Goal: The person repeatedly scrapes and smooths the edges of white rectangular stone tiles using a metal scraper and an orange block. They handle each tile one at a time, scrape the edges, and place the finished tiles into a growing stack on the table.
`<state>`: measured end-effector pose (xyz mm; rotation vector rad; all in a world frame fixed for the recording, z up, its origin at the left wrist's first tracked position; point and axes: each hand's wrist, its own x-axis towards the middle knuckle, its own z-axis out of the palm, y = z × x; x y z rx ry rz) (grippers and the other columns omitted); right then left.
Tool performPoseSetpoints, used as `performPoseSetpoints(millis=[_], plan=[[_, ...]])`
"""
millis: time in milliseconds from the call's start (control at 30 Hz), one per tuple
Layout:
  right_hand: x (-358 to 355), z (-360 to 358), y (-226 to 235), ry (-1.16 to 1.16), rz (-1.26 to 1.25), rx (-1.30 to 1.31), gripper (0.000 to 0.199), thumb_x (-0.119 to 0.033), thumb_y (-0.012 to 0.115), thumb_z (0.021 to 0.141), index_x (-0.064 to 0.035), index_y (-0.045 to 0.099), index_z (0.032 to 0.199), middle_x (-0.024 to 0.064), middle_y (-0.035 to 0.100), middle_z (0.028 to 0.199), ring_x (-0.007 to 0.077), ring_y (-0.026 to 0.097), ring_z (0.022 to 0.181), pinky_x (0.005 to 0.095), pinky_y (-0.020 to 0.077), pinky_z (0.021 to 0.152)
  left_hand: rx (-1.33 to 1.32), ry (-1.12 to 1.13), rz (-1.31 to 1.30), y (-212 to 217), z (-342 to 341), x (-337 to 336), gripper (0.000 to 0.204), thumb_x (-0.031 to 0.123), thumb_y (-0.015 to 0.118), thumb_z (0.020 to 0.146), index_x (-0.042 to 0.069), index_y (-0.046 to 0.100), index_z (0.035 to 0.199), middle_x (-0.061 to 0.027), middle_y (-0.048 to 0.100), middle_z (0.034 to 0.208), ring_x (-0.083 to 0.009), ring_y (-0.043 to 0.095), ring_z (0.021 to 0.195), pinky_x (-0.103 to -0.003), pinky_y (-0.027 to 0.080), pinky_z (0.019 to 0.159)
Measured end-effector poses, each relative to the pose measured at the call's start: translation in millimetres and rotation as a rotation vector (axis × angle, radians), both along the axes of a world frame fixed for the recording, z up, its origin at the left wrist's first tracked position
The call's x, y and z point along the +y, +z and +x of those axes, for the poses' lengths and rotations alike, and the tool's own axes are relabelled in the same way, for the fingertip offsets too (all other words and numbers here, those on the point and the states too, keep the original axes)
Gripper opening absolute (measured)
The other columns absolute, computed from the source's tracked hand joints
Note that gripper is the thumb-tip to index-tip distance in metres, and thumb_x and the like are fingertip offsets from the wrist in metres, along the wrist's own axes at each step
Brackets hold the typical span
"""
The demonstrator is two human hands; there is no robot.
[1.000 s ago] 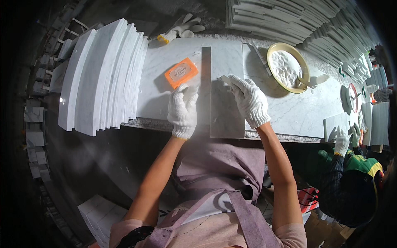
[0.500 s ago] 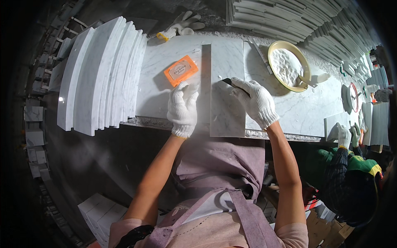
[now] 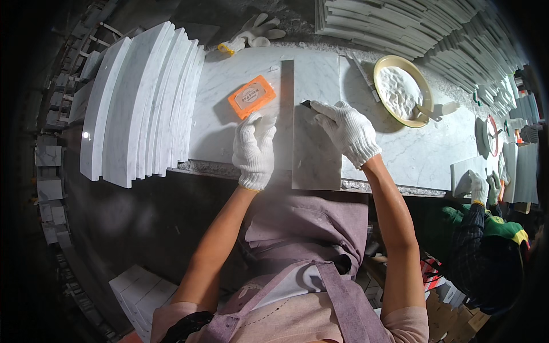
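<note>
A pale grey-veined marble tile lies on the marble-topped bench in front of me, its near end reaching past the bench edge. My right hand, in a white knitted glove, closes round a small dark tool and holds it over the tile. Only the tool's black tip shows, so its kind is unclear. My left hand, gloved too, is left of the tile with thumb and fingers apart and nothing visible in it. Just beyond it sits an orange block-shaped pad with a pale printed label.
Marble slabs stand in a row at the left. A cream bowl of white powder with a scoop sits right of the tile. A spare glove lies at the back. More slabs fill the far right. Another person's gloved hands work at right.
My right hand has shifted slightly away from me and left over the tile, and less of the dark tool shows. My left hand stays nearly in place.
</note>
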<state>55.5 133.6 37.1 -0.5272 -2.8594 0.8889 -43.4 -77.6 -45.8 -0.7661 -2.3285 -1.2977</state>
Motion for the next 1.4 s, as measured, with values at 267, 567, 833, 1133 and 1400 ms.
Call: performPoseSetpoints(millis=[267,567,833,1133,1400], plan=[[4.4,15.4,4.4,0.033,0.079,-0.08,0.033,-0.025,0.067,0.102,-0.022,0.075,0.134,0.0113,0.074,0.096,0.0333,0.073,0.085,0.0417,0.0579,0.077,0.046,-0.019,0.002,1.6,-1.3,0.6,0.044,0.007,0.083,0.089,0.0,0.064,0.128,-0.0171,0.072,0.127,-0.0335,0.07,0.115,-0.041,0.054,0.101],[5.6,-2.8,-0.9,0.096,0.098,-0.012,0.034,-0.027,0.066,0.102,-0.0211,0.075,0.134,0.0117,0.075,0.099,0.0339,0.073,0.087,0.042,0.058,0.078,-0.069,0.024,-0.015,4.3,3.2,1.8,0.043,0.01,0.083,0.091,0.002,0.065,0.129,-0.0162,0.072,0.128,-0.0326,0.07,0.116,-0.04,0.053,0.103],[13.6,18.2,0.6,0.035,0.042,-0.048,0.036,-0.026,0.065,0.102,-0.0228,0.073,0.137,0.013,0.074,0.098,0.0336,0.073,0.087,0.0428,0.057,0.078,-0.06,0.007,-0.011,1.2,2.0,0.7,0.043,0.012,0.083,0.091,0.003,0.065,0.129,-0.0159,0.071,0.129,-0.0316,0.069,0.117,-0.04,0.052,0.104],[7.1,1.4,1.8,0.127,0.163,-0.094,0.036,-0.029,0.063,0.103,-0.0257,0.072,0.138,0.0164,0.071,0.1,0.0358,0.073,0.091,0.0442,0.0594,0.079,-0.004,0.031,-0.046,4.6,0.7,4.0,0.045,0.005,0.082,0.088,0.003,0.064,0.129,-0.0146,0.071,0.126,-0.0329,0.07,0.113,-0.041,0.057,0.097],[15.9,50.0,-4.2,-0.062,-0.052,0.153,0.039,-0.021,0.067,0.102,-0.0236,0.071,0.14,0.0151,0.067,0.097,0.0327,0.07,0.085,0.0431,0.0562,0.076,-0.038,-0.056,-0.05,7.6,-2.3,3.1,0.048,0.005,0.08,0.09,0.005,0.064,0.135,-0.0151,0.07,0.127,-0.0346,0.069,0.116,-0.044,0.056,0.1]])
